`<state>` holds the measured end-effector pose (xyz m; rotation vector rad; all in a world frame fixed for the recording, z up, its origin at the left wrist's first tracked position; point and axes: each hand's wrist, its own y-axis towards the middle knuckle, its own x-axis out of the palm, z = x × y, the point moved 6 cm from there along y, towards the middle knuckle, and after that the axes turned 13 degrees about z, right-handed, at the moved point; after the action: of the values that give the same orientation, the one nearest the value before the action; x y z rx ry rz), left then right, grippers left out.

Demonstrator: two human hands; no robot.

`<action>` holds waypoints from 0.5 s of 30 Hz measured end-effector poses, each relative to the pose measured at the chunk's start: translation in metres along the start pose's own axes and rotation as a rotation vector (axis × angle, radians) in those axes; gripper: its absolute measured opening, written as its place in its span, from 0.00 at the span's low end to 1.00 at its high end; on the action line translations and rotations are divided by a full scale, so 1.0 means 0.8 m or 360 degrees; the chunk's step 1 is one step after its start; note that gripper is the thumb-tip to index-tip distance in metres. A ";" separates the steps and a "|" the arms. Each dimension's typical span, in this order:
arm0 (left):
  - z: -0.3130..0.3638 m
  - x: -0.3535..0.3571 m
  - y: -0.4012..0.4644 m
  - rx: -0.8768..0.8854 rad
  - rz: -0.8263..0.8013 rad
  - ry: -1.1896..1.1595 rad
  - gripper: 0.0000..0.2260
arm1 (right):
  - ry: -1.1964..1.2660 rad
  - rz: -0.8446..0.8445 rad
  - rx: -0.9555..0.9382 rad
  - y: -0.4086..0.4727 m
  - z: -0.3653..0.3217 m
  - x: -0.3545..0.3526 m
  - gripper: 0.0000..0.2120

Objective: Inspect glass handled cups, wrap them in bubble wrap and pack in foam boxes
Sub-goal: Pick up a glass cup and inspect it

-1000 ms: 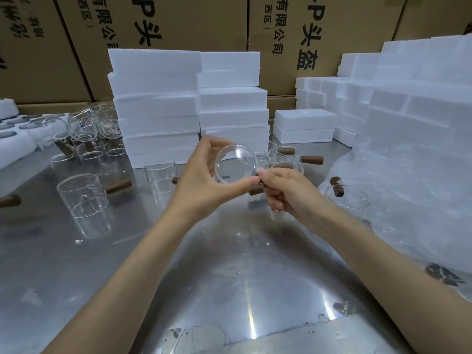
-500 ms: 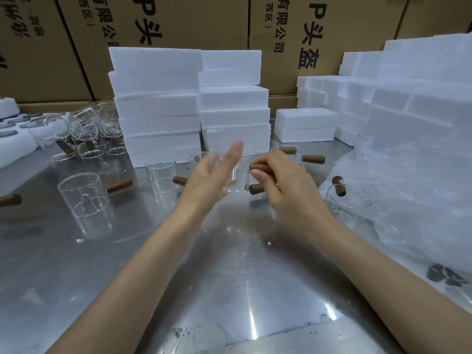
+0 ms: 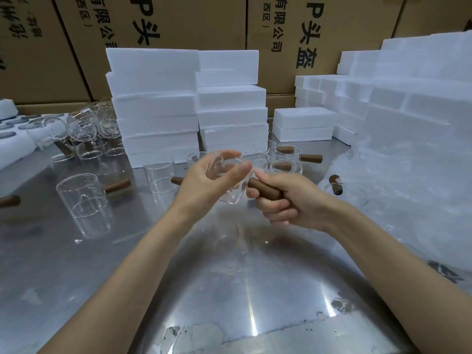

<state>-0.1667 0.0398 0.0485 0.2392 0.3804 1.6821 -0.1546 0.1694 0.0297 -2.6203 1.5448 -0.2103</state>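
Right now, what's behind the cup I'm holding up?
Behind the held cup, through its glass, more cups with wooden handles stand before the foam box stacks. The left hand and right hand cover the rest.

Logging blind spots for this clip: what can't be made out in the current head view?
- Held glass cup: flaws unreadable; clear glass, partly behind the left hand.
- Wooden handle: its far end is covered by the right hand.
- Cups at far left: overlapping, uncountable.
- Bubble wrap: cut off by the right edge.
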 end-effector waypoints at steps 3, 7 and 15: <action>0.004 0.001 0.000 0.0041 0.0014 -0.0074 0.21 | 0.0263 -0.0211 0.0236 -0.008 0.002 0.007 0.20; -0.004 -0.002 0.004 -0.0019 0.0114 -0.0049 0.19 | 0.0211 -0.0009 0.0208 -0.002 0.004 -0.002 0.27; -0.022 -0.003 0.014 -0.0260 0.0063 0.0060 0.39 | -0.0137 0.0737 -0.0440 0.007 -0.015 -0.027 0.12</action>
<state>-0.1828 0.0344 0.0367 0.0948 0.2662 1.7483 -0.1715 0.1854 0.0391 -2.3148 2.2217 0.1598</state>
